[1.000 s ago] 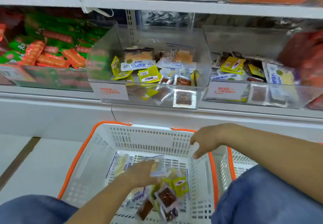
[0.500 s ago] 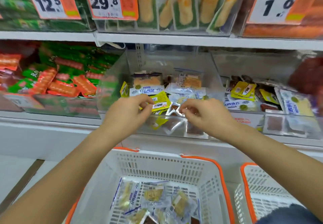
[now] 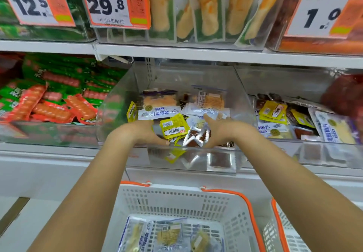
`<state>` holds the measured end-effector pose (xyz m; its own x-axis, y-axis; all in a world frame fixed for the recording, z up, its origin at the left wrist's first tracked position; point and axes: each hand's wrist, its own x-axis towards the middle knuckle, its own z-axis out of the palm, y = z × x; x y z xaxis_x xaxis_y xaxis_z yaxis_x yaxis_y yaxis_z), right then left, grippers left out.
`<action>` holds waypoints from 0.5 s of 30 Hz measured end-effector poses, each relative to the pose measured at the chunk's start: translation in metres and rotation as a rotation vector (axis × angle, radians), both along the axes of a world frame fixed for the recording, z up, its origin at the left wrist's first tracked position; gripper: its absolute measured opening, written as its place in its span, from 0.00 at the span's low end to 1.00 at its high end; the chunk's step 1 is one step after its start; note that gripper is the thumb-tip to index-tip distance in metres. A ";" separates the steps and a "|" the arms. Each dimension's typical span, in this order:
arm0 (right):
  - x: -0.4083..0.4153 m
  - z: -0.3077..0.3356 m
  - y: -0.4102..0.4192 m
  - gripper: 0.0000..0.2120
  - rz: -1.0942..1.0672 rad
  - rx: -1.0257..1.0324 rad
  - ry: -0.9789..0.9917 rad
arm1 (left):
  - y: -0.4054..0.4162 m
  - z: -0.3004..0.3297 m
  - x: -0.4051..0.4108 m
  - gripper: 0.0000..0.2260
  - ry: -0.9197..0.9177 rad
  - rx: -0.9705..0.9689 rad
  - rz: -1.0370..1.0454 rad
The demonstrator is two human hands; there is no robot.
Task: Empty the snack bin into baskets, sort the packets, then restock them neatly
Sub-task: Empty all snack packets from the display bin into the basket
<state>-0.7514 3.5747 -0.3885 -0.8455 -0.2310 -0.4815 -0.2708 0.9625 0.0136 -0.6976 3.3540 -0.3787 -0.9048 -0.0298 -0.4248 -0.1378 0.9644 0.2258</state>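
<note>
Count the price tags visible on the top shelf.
3: the 12.5 tag at far left, the 29.8 tag beside it, the 1.0 tag at right. Others may sit outside the frame.

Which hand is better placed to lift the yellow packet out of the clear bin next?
Left, probably. The left hand lies right beside the yellow packet in the clear bin; the right hand sits over the silver-edged packets, further from it.

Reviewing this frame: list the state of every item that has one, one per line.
Snack bin: part full, mixed packets.
Left hand: inside the bin, cupped against the packet pile.
Right hand: inside the bin, cupped against the pile opposite.
Near basket: holds several packets.
Second basket: contents out of view.
</note>
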 end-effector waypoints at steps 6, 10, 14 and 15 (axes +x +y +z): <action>-0.003 -0.007 -0.014 0.61 0.096 -0.036 -0.112 | 0.014 0.005 -0.004 0.26 -0.162 -0.061 -0.089; 0.002 -0.004 -0.022 0.52 0.193 -0.151 -0.060 | 0.016 0.001 -0.009 0.41 -0.145 -0.094 -0.100; 0.001 -0.003 -0.019 0.52 0.113 -0.359 -0.101 | 0.014 -0.005 -0.011 0.49 -0.106 -0.053 -0.024; 0.000 -0.001 -0.018 0.53 0.086 -0.387 -0.115 | 0.012 -0.008 -0.012 0.51 -0.088 -0.010 -0.016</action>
